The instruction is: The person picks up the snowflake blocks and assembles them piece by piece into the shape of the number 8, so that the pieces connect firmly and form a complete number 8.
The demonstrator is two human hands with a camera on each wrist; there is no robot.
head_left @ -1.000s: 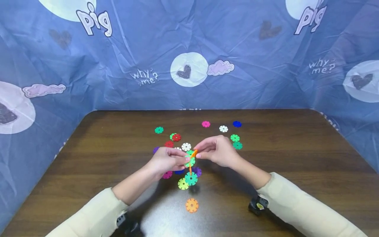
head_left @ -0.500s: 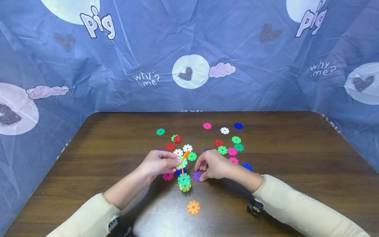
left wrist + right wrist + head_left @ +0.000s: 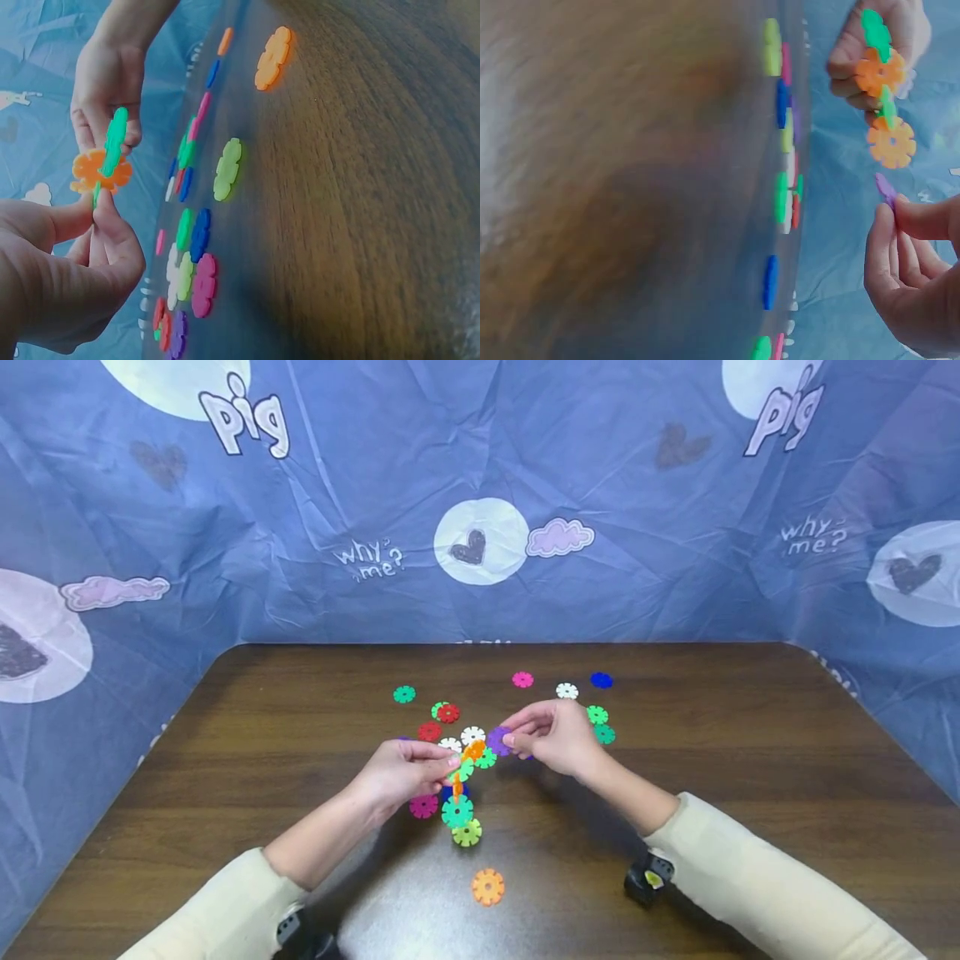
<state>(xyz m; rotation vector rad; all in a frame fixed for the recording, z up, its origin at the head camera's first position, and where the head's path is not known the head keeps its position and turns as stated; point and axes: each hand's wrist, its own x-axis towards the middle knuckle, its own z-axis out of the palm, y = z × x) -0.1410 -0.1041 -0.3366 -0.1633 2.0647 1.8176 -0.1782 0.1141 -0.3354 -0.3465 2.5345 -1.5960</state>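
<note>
A teal disc (image 3: 404,694) lies far back on the wooden table (image 3: 300,693), left of a red disc (image 3: 448,714) that overlaps a green one. The left hand (image 3: 405,777), thumb and fingertips pinching a green disc (image 3: 466,769), holds a chain of interlocked green and orange discs (image 3: 457,812) above the table; a magenta disc (image 3: 423,807) lies beneath, partly covered by that hand. The chain largely hides a blue disc (image 3: 447,794) and overlaps the top of a yellow-green disc (image 3: 467,833). A loose orange disc (image 3: 488,887) lies nearer the front. The right hand (image 3: 557,739) pinches a purple disc (image 3: 498,741) between thumb and fingertips, near the chain's orange end disc (image 3: 892,142) but apart from it. Behind that hand lie a pink disc (image 3: 522,679) and a white disc (image 3: 567,691). Hand and forearm block part of the table from the head view, and the wood is blurred in the right wrist view
</note>
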